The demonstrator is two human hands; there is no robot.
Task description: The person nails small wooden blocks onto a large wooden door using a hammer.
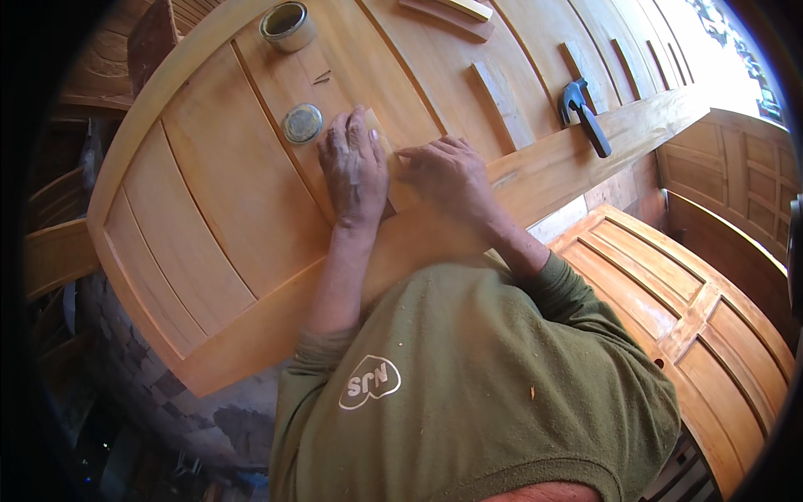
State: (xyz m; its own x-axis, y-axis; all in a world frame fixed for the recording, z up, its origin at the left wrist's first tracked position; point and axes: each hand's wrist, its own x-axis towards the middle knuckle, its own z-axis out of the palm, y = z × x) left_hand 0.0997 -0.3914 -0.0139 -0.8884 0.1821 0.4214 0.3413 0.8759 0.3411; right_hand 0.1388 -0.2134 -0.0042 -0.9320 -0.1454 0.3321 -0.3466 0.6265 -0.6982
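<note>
My left hand [355,171] rests on a pale wooden strip [386,144] lying across the panelled wooden door [201,176]; its fingers and thumb are closed along the strip's side. My right hand [447,174] is just to the right, its fingers bent and drawn together with their tips by the same strip. What they pinch, if anything, is too small to make out. Left of my left fingers lies a round metal lid [303,124]. Beyond it stands an open tin can [288,28], and a couple of small dark slivers [321,78] lie between them.
A claw hammer [584,117] with a dark handle lies across the door's near rail. Several wooden strips [502,105] are set along the panels, with two loose pieces [450,17] farther off. Another panelled door [669,293] is at the right, below the first.
</note>
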